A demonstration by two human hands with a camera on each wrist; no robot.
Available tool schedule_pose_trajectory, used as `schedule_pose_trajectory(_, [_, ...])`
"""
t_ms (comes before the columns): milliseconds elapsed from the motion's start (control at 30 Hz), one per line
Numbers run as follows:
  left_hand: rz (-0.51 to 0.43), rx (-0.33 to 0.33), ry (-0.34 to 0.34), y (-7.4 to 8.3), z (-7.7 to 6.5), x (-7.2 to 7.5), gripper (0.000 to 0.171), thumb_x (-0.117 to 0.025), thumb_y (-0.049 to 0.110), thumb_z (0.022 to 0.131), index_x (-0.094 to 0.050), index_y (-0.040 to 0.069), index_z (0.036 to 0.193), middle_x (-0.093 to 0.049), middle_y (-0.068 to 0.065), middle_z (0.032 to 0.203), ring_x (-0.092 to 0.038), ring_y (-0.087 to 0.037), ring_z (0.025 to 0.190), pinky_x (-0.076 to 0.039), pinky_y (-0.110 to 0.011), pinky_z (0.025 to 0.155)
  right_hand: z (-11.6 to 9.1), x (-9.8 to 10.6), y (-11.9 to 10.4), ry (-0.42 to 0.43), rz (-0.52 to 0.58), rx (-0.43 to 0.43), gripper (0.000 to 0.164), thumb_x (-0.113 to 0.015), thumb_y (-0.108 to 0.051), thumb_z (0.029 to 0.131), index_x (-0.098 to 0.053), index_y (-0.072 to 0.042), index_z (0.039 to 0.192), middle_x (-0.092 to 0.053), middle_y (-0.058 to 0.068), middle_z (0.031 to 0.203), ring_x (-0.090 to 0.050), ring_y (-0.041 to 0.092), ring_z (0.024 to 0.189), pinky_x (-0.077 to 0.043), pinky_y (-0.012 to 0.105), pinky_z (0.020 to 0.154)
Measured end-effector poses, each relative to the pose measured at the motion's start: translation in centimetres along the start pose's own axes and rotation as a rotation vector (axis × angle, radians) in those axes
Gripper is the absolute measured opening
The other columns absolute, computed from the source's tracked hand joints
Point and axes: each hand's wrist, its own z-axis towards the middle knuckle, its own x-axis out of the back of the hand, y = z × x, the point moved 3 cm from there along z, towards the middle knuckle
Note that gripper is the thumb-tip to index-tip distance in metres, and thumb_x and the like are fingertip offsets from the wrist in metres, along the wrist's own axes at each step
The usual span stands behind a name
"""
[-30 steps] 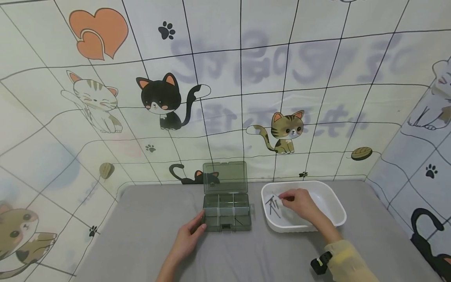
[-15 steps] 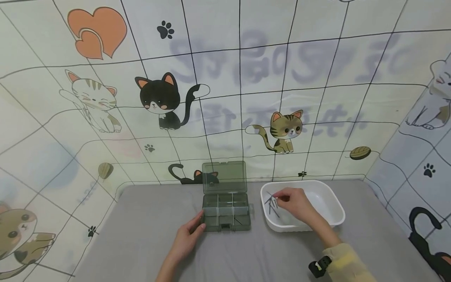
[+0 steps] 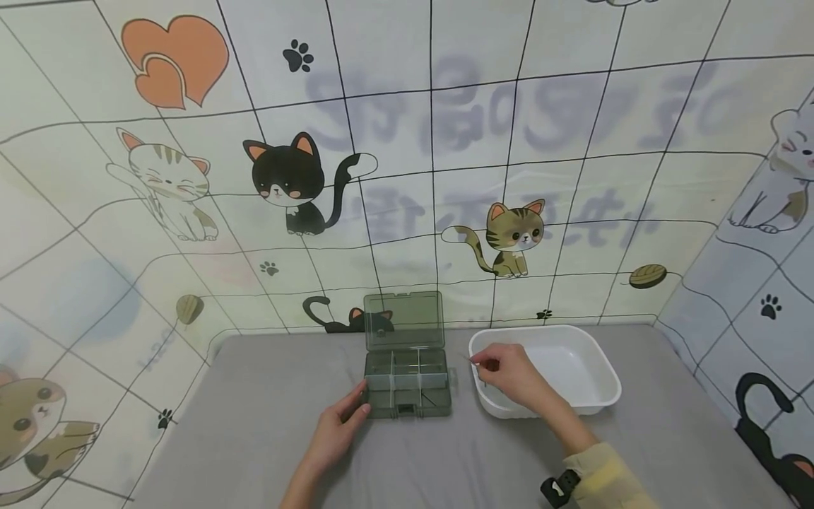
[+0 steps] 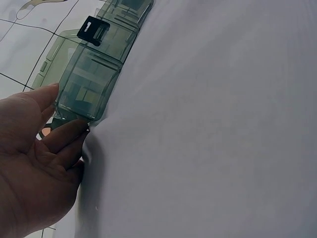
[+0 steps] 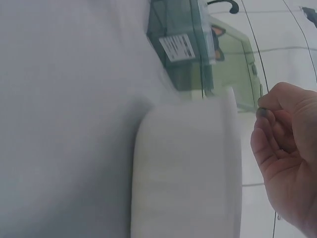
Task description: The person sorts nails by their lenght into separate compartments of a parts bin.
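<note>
Lower right of frame: right hand [image 3: 509, 371] at left rim of white tray [image 3: 581, 367] — fingers clamped on small metal piece [image 5: 262, 112]; green box [image 3: 407, 382] leftward — left hand [image 3: 335, 428] touching it, thumb apart.

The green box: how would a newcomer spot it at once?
On the gray table, look left of the white tray. There the left hand holds the box, whose lid stands open. Unlike the tray, it is see-through green and divided into compartments.

Screened-off work spot, kind of room beyond unclear, cat-printed sheeting [image 3: 407, 170] on three sides, grey cloth [image 3: 254, 417] below
</note>
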Motion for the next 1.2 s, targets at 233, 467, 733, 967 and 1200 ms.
schedule_pose_trajectory(233, [0.003, -0.007, 0.008, 0.0, 0.0, -0.1, 0.047, -0.066, 0.019, 0.102, -0.057, 0.009, 0.148, -0.054, -0.019, 0.147, -0.051, -0.035, 0.136, -0.043, -0.049, 0.110, 0.0, -1.7, -1.2, -0.014, 0.005, 0.061, 0.019, -0.067, 0.008, 0.085, -0.079, 0.001, 0.098, -0.067, -0.005, 0.082, -0.056, 0.004, 0.073, -0.052, 0.023, 0.062])
schedule_pose_trajectory(467, [0.050, 0.020, 0.003, -0.4, -0.2, -0.4, 0.048, -0.064, 0.023, 0.104, -0.055, 0.011, 0.149, -0.053, -0.019, 0.148, -0.051, -0.039, 0.136, -0.046, -0.051, 0.108, 0.1, -3.0, -1.6, -0.030, 0.015, 0.098, 0.020, -0.067, 0.008, 0.082, -0.078, 0.003, 0.098, -0.069, -0.004, 0.084, -0.057, 0.004, 0.074, -0.053, 0.023, 0.063])
schedule_pose_trajectory(733, [0.037, 0.018, -0.002, -0.4, 0.0, -0.2, 0.048, -0.064, 0.024, 0.104, -0.054, 0.010, 0.149, -0.051, -0.020, 0.149, -0.049, -0.040, 0.137, -0.045, -0.051, 0.108, 0.5, -4.3, -1.8, -0.028, -0.006, 0.119, 0.019, -0.068, 0.008, 0.081, -0.077, 0.004, 0.096, -0.071, 0.004, 0.086, -0.057, 0.006, 0.075, -0.052, 0.024, 0.063])
schedule_pose_trajectory(967, [0.032, 0.022, 0.002, -0.2, 0.0, -0.1, 0.048, -0.064, 0.023, 0.104, -0.054, 0.009, 0.150, -0.051, -0.019, 0.150, -0.049, -0.039, 0.138, -0.046, -0.049, 0.108, 0.6, -5.2, -2.2, -0.029, -0.051, 0.138, 0.019, -0.069, 0.007, 0.078, -0.078, 0.003, 0.094, -0.067, -0.006, 0.080, -0.057, 0.003, 0.072, -0.052, 0.022, 0.062])
schedule_pose_trajectory(1200, [0.029, 0.027, -0.006, 0.1, -0.1, -0.1, 0.049, -0.063, 0.023, 0.104, -0.054, 0.009, 0.150, -0.051, -0.020, 0.149, -0.050, -0.040, 0.137, -0.046, -0.050, 0.108, 0.7, -5.6, -2.4, -0.043, -0.072, 0.117, 0.017, -0.071, 0.003, 0.081, -0.078, 0.003, 0.097, -0.071, 0.001, 0.085, -0.061, 0.010, 0.076, -0.054, 0.024, 0.066])
